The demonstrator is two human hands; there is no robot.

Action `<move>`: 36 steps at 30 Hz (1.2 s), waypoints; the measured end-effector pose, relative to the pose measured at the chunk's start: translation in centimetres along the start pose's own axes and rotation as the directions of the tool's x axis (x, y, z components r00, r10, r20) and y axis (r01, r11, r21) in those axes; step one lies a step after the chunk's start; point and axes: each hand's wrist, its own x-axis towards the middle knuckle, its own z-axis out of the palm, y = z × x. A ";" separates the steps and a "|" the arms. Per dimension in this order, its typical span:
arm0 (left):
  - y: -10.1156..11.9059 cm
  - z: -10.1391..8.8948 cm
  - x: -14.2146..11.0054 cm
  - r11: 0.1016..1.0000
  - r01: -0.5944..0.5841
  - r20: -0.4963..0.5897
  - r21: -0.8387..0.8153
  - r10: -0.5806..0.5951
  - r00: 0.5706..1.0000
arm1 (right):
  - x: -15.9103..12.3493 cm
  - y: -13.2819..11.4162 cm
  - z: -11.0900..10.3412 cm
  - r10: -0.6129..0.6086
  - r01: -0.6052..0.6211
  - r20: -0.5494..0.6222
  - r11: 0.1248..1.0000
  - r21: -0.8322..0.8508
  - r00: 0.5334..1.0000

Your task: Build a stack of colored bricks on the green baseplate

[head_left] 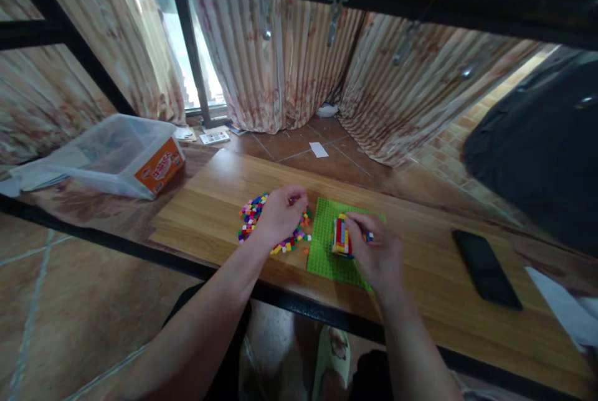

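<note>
A green baseplate [322, 245] lies on the wooden board, and a small block of stacked toy bricks [342, 238] in red, blue, yellow and white stands on it. My right hand [376, 245] reaches over the plate from the right, its thumb and fingertips closed at the top and right side of the stack. Whether a loose brick is between those fingertips is hidden. To the left, my left hand [283, 214] hovers over a heap of loose coloured bricks [250, 211], with thumb and fingers curled together. What they hold, if anything, is too small to make out.
A clear plastic bin [116, 152] with an orange label stands at the left. A black phone [486, 269] lies on the wooden board [420, 251] at the right, near white paper [560, 301]. A dark metal bar [299, 301] runs along the near edge.
</note>
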 end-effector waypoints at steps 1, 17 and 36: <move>-0.1 -0.1 0.1 1.000 0.000 -0.013 -0.012 0.000 1.000 | -0.4 -0.6 0.5 -0.054 0.055 0.080 0.998 -0.014 0.995; 1.0 -0.4 -0.3 0.996 -0.007 -0.009 0.086 0.008 1.000 | -2.6 -3.0 4.1 -0.037 0.316 0.596 0.874 -0.370 0.802; 0.5 -0.1 -0.3 0.995 -0.033 0.009 0.090 0.032 0.999 | -0.8 -2.0 2.1 0.150 -0.156 0.260 0.988 0.004 0.954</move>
